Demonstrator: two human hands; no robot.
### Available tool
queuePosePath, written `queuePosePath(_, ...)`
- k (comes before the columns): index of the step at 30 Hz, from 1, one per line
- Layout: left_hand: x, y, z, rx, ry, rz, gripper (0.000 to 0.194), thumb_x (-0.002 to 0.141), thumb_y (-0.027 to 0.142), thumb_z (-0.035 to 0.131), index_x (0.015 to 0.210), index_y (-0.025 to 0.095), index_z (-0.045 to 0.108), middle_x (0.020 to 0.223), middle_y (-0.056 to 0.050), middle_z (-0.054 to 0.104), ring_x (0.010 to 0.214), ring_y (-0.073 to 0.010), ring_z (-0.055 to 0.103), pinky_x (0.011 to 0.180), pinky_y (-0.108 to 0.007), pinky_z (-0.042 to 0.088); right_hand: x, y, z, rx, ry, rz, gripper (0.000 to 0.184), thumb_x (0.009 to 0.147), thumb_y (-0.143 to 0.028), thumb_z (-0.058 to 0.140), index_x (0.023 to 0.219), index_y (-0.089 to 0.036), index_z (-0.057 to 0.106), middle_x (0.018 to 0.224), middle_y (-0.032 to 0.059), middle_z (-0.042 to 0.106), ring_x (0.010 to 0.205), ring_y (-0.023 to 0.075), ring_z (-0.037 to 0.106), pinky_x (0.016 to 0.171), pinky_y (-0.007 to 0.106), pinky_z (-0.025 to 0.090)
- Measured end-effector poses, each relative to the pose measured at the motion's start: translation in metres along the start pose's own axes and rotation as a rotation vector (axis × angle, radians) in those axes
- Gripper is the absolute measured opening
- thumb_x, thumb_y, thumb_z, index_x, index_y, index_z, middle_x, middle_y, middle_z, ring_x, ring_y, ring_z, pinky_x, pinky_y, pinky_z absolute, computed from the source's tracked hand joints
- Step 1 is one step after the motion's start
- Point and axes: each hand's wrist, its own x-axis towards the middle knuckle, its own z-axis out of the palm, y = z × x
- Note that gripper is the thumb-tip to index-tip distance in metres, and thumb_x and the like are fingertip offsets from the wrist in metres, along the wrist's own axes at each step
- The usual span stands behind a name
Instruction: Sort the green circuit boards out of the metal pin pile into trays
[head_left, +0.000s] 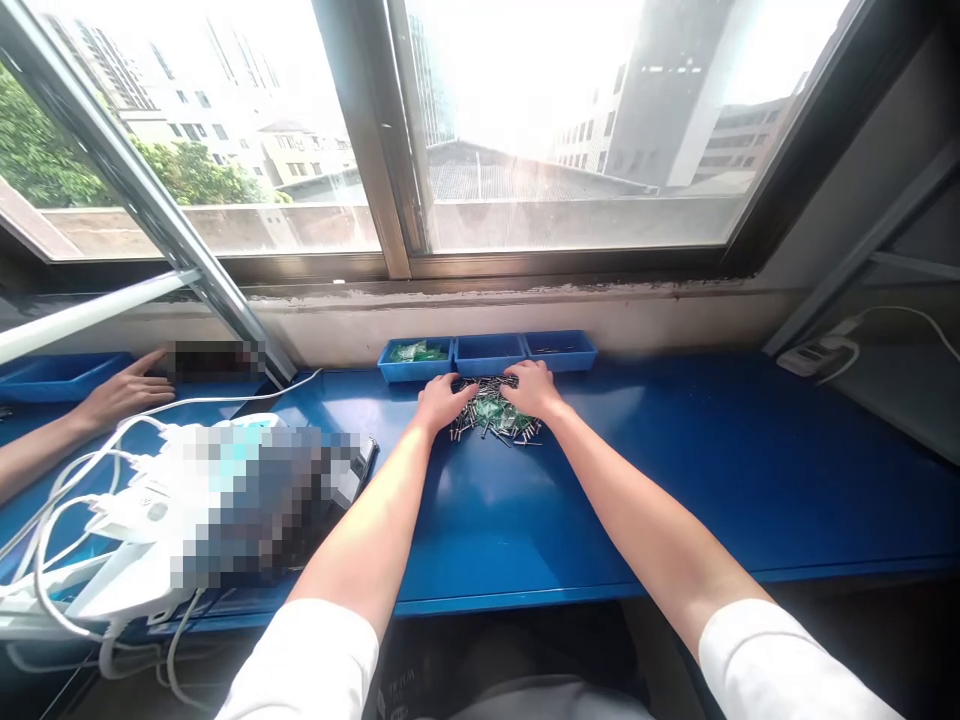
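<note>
On the blue table lies a pile of loose screws [517, 432] with small green plastic packets [495, 412] among them. My left hand [446, 403] rests at the pile's left side, fingers stretched forward and thumb apart, touching its edge. Across from it, my right hand [534, 389] lies over the right side with its fingers spread. Neither hand shows a thing gripped, though the fingertips partly cover some screws. Just behind the pile stand joined blue bins: the left bin [416, 373] holds green packets, the middle bin [490, 372] shows a bare bottom, and the right bin [577, 362] holds a few screws.
At left, white power strips and plugs [142, 510] with tangled cables sit beside a blurred-out object [255, 500]. Beyond a metal frame [217, 310], another person's hand [131, 390] reaches near a blue tray [64, 378]. A socket strip [806, 357] lies at far right.
</note>
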Motion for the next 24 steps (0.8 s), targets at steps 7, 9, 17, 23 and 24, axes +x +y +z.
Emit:
queuePosePath(7, -0.008, 0.002, 0.010, -0.022, 0.004, 0.015, 0.070, 0.078, 0.064, 0.048, 0.128, 0.015, 0.053, 0.133, -0.015, 0.052, 0.126, -0.0288, 0.044, 0.104, -0.035, 0.034, -0.012, 0.001, 0.012, -0.069, 0.090, 0.020, 0.032, 0.085, -0.036, 0.055, 0.111, -0.021, 0.065, 0.118, 0.0083, 0.058, 0.111, 0.0289, 0.044, 0.094, 0.042, 0.036)
queuePosePath(9, -0.011, 0.002, 0.011, -0.020, 0.023, 0.039, 0.069, 0.079, 0.062, 0.047, 0.128, 0.015, 0.052, 0.133, -0.014, 0.052, 0.126, -0.0276, 0.045, 0.104, -0.034, 0.035, -0.013, 0.005, 0.013, -0.077, 0.077, 0.041, 0.036, 0.085, -0.038, 0.055, 0.114, -0.020, 0.064, 0.118, 0.0097, 0.058, 0.111, 0.0300, 0.044, 0.094, 0.043, 0.037)
queuePosePath(17, -0.025, 0.013, 0.016, 0.102, 0.007, 0.202, 0.060, 0.083, 0.054, 0.045, 0.128, 0.015, 0.052, 0.132, -0.014, 0.053, 0.123, -0.0266, 0.048, 0.104, -0.033, 0.036, -0.012, 0.017, 0.021, 0.004, 0.044, -0.010, 0.030, 0.084, -0.039, 0.059, 0.105, -0.020, 0.069, 0.113, 0.0072, 0.062, 0.109, 0.0285, 0.049, 0.093, 0.038, 0.039)
queuePosePath(23, -0.025, 0.020, 0.020, 0.193, 0.037, 0.229, 0.059, 0.085, 0.053, 0.043, 0.128, 0.013, 0.052, 0.127, -0.016, 0.055, 0.120, -0.0284, 0.049, 0.103, -0.037, 0.037, -0.008, 0.021, 0.022, 0.106, 0.097, -0.152, 0.016, 0.084, -0.027, 0.064, 0.094, -0.019, 0.073, 0.099, 0.0040, 0.067, 0.095, 0.0199, 0.058, 0.089, 0.027, 0.041)
queuePosePath(24, -0.025, 0.020, 0.020, 0.197, 0.043, 0.222, 0.059, 0.085, 0.053, 0.043, 0.127, 0.013, 0.052, 0.127, -0.016, 0.055, 0.119, -0.0285, 0.050, 0.103, -0.037, 0.038, -0.008, 0.020, 0.022, 0.113, 0.099, -0.162, 0.014, 0.084, -0.026, 0.064, 0.093, -0.020, 0.073, 0.098, 0.0034, 0.067, 0.094, 0.0194, 0.059, 0.089, 0.027, 0.041)
